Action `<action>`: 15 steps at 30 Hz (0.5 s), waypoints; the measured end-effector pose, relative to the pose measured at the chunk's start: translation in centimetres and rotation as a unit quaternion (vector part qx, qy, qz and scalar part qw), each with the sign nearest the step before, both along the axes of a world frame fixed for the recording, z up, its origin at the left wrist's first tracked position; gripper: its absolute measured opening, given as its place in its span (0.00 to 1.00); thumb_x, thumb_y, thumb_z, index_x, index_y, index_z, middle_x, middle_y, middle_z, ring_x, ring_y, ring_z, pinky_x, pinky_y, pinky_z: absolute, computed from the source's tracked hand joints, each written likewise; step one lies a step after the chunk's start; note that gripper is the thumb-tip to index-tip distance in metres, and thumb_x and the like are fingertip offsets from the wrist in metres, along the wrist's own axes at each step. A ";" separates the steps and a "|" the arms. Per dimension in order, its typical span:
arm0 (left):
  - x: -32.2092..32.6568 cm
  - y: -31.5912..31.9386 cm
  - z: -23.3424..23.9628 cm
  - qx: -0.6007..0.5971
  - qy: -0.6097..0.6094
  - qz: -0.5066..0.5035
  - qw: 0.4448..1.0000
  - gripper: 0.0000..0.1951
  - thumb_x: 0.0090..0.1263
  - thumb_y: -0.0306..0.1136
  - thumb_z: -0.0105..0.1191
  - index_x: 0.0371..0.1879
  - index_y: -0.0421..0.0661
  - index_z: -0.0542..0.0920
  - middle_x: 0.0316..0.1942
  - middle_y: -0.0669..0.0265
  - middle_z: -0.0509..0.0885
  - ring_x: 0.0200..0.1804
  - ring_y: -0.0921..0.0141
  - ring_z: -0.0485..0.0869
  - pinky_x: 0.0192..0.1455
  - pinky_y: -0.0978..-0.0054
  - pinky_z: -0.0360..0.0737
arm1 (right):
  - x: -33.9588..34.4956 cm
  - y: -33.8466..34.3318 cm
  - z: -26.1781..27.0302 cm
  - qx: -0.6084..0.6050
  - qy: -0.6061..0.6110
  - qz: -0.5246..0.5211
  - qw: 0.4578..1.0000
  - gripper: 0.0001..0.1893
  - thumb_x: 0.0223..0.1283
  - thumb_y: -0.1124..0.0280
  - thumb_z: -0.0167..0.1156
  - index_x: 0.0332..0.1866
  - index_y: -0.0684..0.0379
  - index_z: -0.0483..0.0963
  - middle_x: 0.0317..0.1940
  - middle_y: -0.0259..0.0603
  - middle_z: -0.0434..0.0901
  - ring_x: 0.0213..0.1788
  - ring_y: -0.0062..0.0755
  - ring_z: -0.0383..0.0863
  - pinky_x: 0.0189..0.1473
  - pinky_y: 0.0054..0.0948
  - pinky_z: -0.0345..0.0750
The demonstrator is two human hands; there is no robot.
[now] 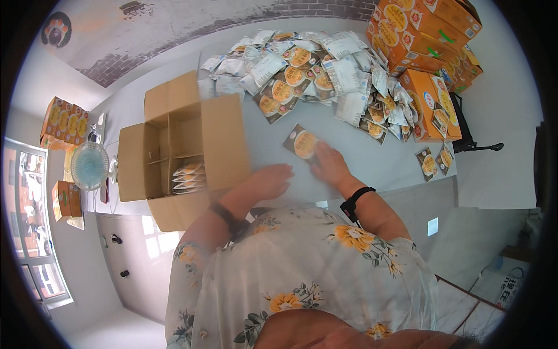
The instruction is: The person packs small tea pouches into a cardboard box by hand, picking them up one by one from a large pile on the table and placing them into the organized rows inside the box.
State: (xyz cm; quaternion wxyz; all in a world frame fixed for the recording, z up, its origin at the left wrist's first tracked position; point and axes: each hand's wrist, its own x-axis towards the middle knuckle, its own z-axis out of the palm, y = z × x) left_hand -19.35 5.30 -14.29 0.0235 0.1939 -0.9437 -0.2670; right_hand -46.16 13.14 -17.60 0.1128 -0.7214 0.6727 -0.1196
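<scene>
My right hand (330,163) holds the lower right edge of a brown-and-yellow food packet (301,141), just over or on the table; the gap beneath is hard to judge. My left hand (272,179) is a little to the left with nothing in it, palm turned inward and fingers slightly apart. Beside my left forearm stands a cardboard carton (226,144) with its flaps spread and dividers inside. In its near right compartment lies a stack of several packets (189,178); the other compartments show bare cardboard.
A large heap of packets (301,72) covers the far side of the grey-white table (261,144). Orange boxes (418,39) are stacked at the back right, with another orange box (418,102) nearer. Two loose packets (426,165) lie by the right edge. A fan (89,165) stands left.
</scene>
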 end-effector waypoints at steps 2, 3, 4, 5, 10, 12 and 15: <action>-0.8 -0.3 -1.1 0.000 -0.016 0.024 1.000 0.22 0.71 0.37 0.60 0.61 0.41 0.80 0.68 0.48 0.77 0.72 0.53 0.74 0.73 0.58 0.73 | -0.2 0.4 -0.3 0.036 -0.022 0.008 0.999 0.34 0.61 0.55 0.65 0.68 0.64 0.71 0.72 0.55 0.70 0.72 0.50 0.71 0.73 0.45 0.69; -1.3 -0.4 -1.3 -0.004 -0.019 0.046 0.999 0.23 0.71 0.38 0.60 0.62 0.40 0.79 0.69 0.46 0.75 0.72 0.51 0.73 0.74 0.58 0.72 | 0.4 0.6 0.6 0.066 -0.027 0.012 0.997 0.33 0.61 0.55 0.65 0.68 0.64 0.71 0.71 0.54 0.71 0.71 0.50 0.73 0.71 0.44 0.70; -1.8 -0.5 -1.6 -0.008 -0.022 0.067 0.997 0.24 0.71 0.38 0.60 0.62 0.39 0.79 0.71 0.45 0.73 0.73 0.50 0.72 0.74 0.58 0.71 | 0.9 0.9 1.1 0.095 -0.033 0.016 0.995 0.33 0.61 0.56 0.65 0.68 0.64 0.72 0.70 0.54 0.72 0.70 0.51 0.74 0.70 0.44 0.72; -2.2 -0.6 -1.8 -0.012 -0.019 0.076 0.997 0.25 0.71 0.39 0.60 0.64 0.39 0.77 0.72 0.44 0.71 0.74 0.49 0.70 0.75 0.57 0.71 | 1.1 1.3 0.6 0.081 -0.032 0.032 0.996 0.33 0.61 0.56 0.65 0.68 0.64 0.72 0.70 0.54 0.73 0.68 0.51 0.75 0.69 0.45 0.72; -5.2 -2.0 -3.1 -0.073 -0.016 0.108 0.991 0.33 0.70 0.42 0.61 0.71 0.39 0.69 0.78 0.44 0.61 0.79 0.49 0.63 0.78 0.55 0.65 | 0.9 1.5 0.4 0.026 -0.029 0.053 0.998 0.31 0.60 0.59 0.66 0.67 0.64 0.71 0.71 0.56 0.70 0.69 0.52 0.74 0.69 0.46 0.72; -6.5 -2.8 -3.2 -0.077 -0.039 0.115 0.990 0.37 0.70 0.44 0.62 0.74 0.39 0.65 0.80 0.45 0.58 0.81 0.50 0.59 0.79 0.53 0.63 | 0.5 0.6 0.5 0.015 -0.049 0.045 0.998 0.32 0.60 0.60 0.66 0.67 0.65 0.70 0.73 0.58 0.68 0.70 0.53 0.73 0.71 0.46 0.71; -8.0 -4.0 -3.1 -0.063 -0.078 0.125 0.987 0.42 0.69 0.48 0.62 0.77 0.40 0.61 0.81 0.45 0.54 0.83 0.52 0.54 0.80 0.51 0.60 | -0.3 -0.9 0.6 0.042 -0.111 0.034 0.992 0.34 0.59 0.61 0.67 0.68 0.66 0.68 0.74 0.61 0.65 0.73 0.56 0.70 0.73 0.46 0.70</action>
